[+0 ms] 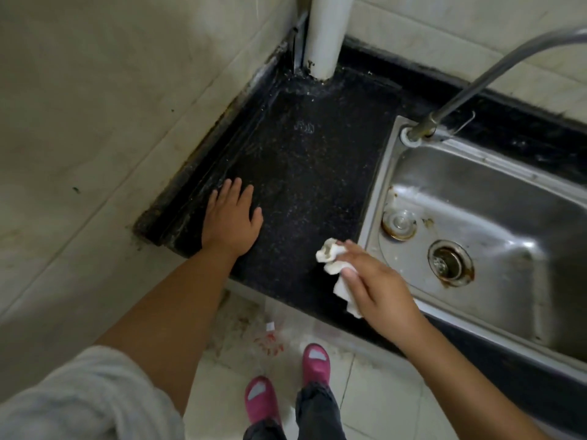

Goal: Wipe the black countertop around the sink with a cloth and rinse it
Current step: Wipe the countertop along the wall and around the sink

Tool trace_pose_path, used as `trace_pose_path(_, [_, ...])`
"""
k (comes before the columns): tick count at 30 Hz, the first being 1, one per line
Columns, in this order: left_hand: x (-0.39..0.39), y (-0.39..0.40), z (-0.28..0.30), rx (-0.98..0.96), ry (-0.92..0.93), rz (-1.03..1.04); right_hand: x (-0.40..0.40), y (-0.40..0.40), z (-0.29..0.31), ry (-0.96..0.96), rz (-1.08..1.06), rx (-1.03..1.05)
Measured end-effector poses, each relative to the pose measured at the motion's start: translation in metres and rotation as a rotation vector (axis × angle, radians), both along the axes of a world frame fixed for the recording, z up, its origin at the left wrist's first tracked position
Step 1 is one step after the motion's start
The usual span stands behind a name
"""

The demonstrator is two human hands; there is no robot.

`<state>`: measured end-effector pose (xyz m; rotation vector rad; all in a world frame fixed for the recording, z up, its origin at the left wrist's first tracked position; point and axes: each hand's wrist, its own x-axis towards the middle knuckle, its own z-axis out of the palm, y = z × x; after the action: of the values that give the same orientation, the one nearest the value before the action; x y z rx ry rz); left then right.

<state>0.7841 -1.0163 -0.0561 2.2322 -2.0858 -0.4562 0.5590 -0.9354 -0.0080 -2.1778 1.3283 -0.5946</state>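
The black speckled countertop fills the corner left of the steel sink. My left hand lies flat on the counter near its left front edge, fingers straight and spread. My right hand holds a crumpled white cloth against the counter's front part, just left of the sink rim. The cloth bunches out past my fingertips and hangs under my palm. A grey faucet rises from the sink's back left corner and arches off to the right.
A white pipe stands in the back corner of the counter. Tiled walls close the left and back sides. The sink holds a rusty drain and an overflow cap. Below are floor tiles with small debris and my pink slippers.
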Motion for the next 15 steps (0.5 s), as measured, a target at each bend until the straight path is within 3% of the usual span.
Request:
trace_pose_path(2, [0.000, 0.000, -0.001, 0.001, -0.001, -0.001, -0.003, -0.021, 0.002, -0.004, -0.107, -0.037])
trace_pose_path(8, [0.001, -0.003, -0.002, 0.021, -0.008, 0.005, 0.009, -0.127, 0.004, 0.052, -0.155, -0.049])
trace_pose_path(15, [0.003, -0.007, -0.006, 0.023, 0.008, 0.033, 0.045, -0.256, -0.018, 0.292, -0.112, -0.039])
